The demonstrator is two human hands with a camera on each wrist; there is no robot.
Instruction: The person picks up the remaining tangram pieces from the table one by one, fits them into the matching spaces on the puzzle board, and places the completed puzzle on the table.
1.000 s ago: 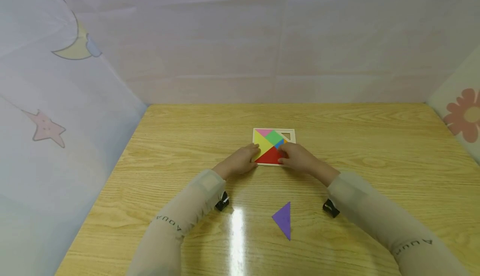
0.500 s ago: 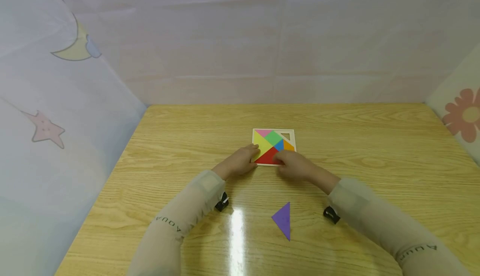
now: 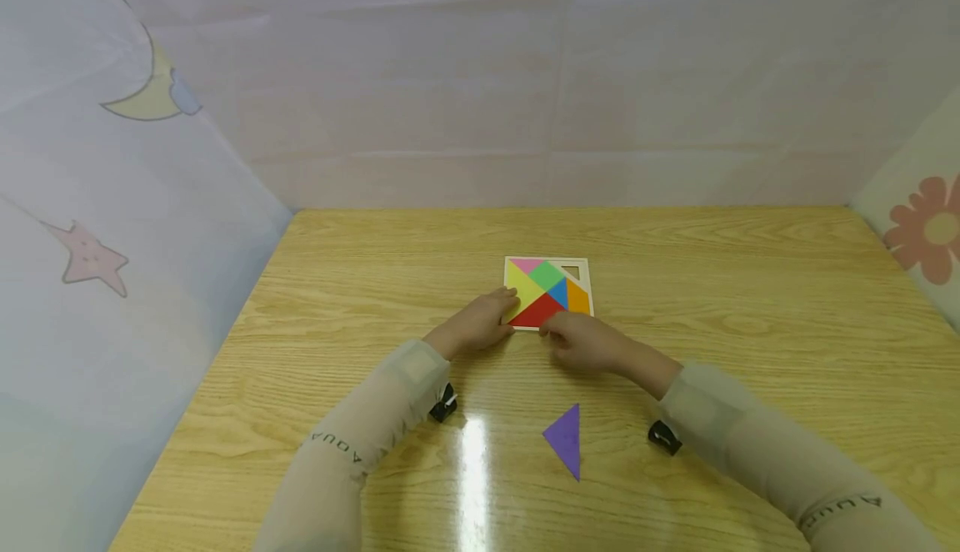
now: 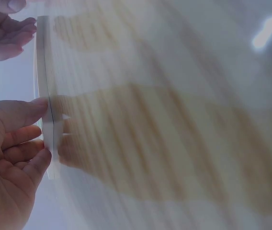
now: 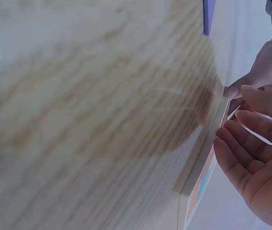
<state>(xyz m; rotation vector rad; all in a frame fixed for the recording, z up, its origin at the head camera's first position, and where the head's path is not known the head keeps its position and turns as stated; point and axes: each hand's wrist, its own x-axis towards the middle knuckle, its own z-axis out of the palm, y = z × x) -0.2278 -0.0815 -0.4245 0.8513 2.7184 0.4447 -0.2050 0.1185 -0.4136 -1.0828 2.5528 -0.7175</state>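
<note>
A tangram tray (image 3: 584, 268) with a pale wooden rim lies on the table, filled with coloured pieces. My left hand (image 3: 483, 320) grips its left edge near the front corner, beside the yellow triangle (image 3: 522, 287). Over the front right part of the tray, my right hand (image 3: 588, 342) has its fingertips at the red triangle (image 3: 536, 312) and covers part of it. In the right wrist view the right fingers (image 5: 236, 148) are loosely bent, right at the tray's edge. Blue (image 3: 558, 292), orange (image 3: 577, 298), green (image 3: 547, 274) and pink (image 3: 527, 265) pieces sit flat in the tray.
A purple triangle (image 3: 566, 441) lies loose on the wooden table (image 3: 360, 268), nearer to me than the tray. A small triangular cut-out (image 3: 573, 272) shows at the tray's far right corner. A patterned cloth backdrop (image 3: 420, 102) stands behind the table.
My right hand has moved from the blue and orange pieces toward me along the red triangle, uncovering the orange piece. The left hand and purple triangle stay in place.
</note>
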